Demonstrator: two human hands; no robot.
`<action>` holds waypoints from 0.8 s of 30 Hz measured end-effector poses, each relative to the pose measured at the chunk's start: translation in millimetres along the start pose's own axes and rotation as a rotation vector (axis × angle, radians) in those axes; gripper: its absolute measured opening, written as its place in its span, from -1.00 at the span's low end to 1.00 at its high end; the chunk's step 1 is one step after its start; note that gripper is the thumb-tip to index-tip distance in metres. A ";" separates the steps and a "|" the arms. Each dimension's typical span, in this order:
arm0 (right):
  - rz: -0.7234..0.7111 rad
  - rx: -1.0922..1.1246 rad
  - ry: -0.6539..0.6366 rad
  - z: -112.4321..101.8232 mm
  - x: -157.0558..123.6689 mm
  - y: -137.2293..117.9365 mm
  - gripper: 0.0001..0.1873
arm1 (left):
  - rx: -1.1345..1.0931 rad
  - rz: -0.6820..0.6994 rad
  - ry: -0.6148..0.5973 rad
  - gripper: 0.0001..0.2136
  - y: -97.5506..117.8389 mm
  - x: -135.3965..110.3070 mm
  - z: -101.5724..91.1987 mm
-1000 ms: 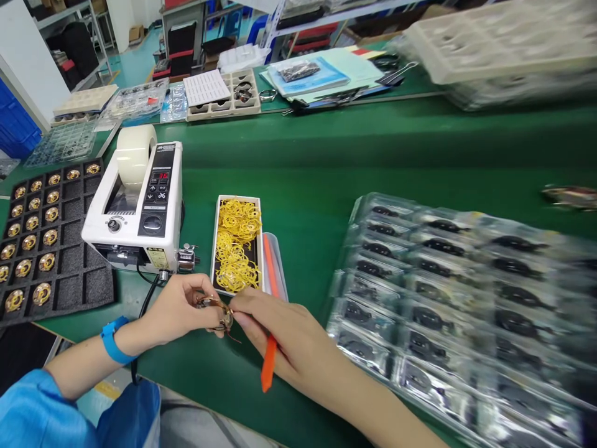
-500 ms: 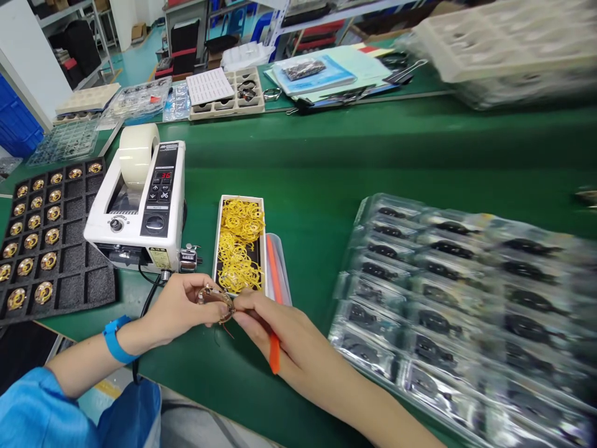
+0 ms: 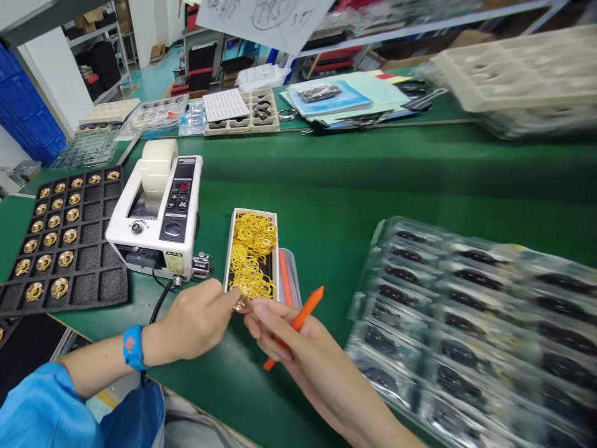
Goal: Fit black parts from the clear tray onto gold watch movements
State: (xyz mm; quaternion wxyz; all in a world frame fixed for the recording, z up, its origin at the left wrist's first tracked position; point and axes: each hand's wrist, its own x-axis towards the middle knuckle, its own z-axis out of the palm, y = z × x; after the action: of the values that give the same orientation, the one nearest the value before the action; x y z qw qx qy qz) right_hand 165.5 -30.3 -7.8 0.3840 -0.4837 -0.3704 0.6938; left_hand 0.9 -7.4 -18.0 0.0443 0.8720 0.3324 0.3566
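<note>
My left hand point(image 3: 196, 320), with a blue band at its wrist, pinches a small round copper-gold part point(image 3: 241, 305) over the front end of the white box point(image 3: 227, 267). My right hand point(image 3: 289, 336) meets the same part from the right with its thumb and fingertips. Across that hand lies an orange pointed plastic stick point(image 3: 306, 309), held between fingers and palm. Fingers hide much of the round part. Yellow thin rings point(image 3: 254, 249) lie heaped in the box just beyond both hands.
A white tape dispenser point(image 3: 156, 218) stands left of the box. Farther left, a black foam tray point(image 3: 93, 255) holds several gold round parts. Clear blister trays point(image 3: 448, 330) with black pieces lie right. A second orange strip point(image 3: 285, 274) rests beside the box. Papers and clipboards point(image 3: 345, 102) sit behind.
The view has shifted, so the bench appears lower and further right. My left hand has turned, its back now showing. The orange stick has swung in my right hand, its tip pointing up right.
</note>
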 end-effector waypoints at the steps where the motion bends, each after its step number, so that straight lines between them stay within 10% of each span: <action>1: 0.030 0.071 -0.014 1.2 -0.8 0.5 -0.41 | 0.107 0.074 0.010 -0.74 0.8 -2.8 2.8; 5: 0.080 0.174 -0.022 -1.5 -3.0 2.6 -0.48 | 0.090 0.002 -0.030 -0.72 11.6 -9.6 1.8; 13: -0.147 -0.177 0.051 -39.5 4.8 13.8 -0.60 | -1.122 -1.217 0.359 -0.50 -8.1 -28.1 -50.0; 19: -0.206 -0.347 -0.014 -34.0 6.3 11.0 -0.62 | -0.885 -1.083 0.540 -0.79 -21.7 -16.7 -68.8; 24: -0.299 -0.395 -0.127 -25.1 3.8 2.8 -0.60 | -0.226 -0.534 0.127 -0.89 -2.5 15.4 -88.2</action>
State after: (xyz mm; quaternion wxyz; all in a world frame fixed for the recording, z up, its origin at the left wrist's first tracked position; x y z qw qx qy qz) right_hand 188.1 -24.5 -18.2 0.3563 -0.4446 -0.5895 0.5726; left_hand -49.9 -10.1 55.8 0.2127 0.7192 0.5104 0.4208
